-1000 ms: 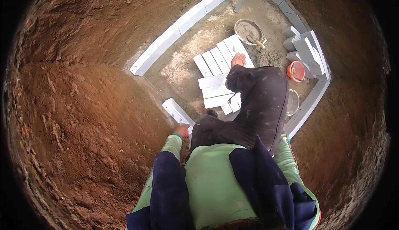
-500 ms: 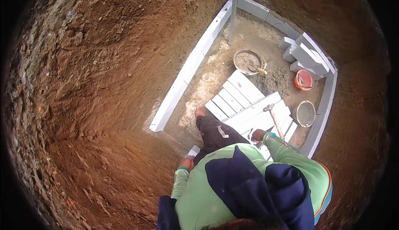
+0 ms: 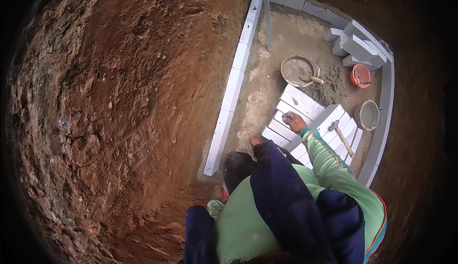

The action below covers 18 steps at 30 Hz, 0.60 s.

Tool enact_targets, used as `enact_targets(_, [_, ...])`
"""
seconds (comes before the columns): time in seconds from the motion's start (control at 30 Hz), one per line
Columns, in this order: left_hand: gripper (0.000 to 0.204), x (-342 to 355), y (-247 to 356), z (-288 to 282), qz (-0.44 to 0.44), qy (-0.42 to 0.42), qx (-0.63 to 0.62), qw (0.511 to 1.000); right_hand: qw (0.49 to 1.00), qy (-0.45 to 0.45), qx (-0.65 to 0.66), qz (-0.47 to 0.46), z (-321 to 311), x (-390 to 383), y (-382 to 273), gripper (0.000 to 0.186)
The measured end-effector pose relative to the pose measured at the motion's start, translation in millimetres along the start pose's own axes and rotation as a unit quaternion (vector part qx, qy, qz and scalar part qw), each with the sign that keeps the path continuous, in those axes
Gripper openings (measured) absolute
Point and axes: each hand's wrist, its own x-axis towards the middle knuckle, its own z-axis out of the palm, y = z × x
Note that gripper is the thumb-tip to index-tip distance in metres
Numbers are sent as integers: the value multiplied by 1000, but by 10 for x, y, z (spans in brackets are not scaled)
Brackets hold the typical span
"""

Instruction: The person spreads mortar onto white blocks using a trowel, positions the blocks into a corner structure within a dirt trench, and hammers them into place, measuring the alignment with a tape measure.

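My right hand (image 3: 295, 122) reaches over the white building blocks (image 3: 272, 137) laid side by side before me. Its fingers are curled; whatever may be in them is too small to make out. A small grey piece (image 3: 295, 101) shows over the blocks just beyond that hand. Down by my bent knee is my left hand (image 3: 218, 193), partly covered by my leg and sleeve, closed around a red thing (image 3: 224, 195) whose kind I cannot tell. A hammer (image 3: 341, 138) with a wooden handle lies on the blocks to the right of my right forearm.
A low wall of white blocks (image 3: 232, 89) lines the pit. Ahead stand a round pan of mortar (image 3: 285, 75) with a trowel (image 3: 316, 79), a mortar heap (image 3: 331, 89), a red bucket (image 3: 354, 76), a grey bucket (image 3: 377, 116) and stacked blocks (image 3: 359, 48). Earth walls (image 3: 129, 97) surround everything.
My right hand has swung forward and left, from beside the hammer to over the flat blocks. The view has shifted, and my left hand is more hidden behind my leg.
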Motion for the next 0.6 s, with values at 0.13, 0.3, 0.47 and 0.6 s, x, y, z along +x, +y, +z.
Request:
enact_targets(0.13, [48, 328, 753, -486, -71, -22, -33, 997, 984, 67, 135, 96, 155, -158, 201, 32])
enact_targets(0.3, [50, 1801, 619, -1342, 64, 13, 118, 991, 943, 101, 168, 268, 629, -622, 893, 32])
enact_targets(0.47, [45, 2029, 2764, -698, -78, -151, 81, 982, 909, 197, 10, 368, 629, -2596, 1719, 30])
enact_targets(0.6, [43, 2370, 3223, -963, -26, -181, 21, 983, 933, 68, -227, 271, 1081, -2588, 1318, 31])
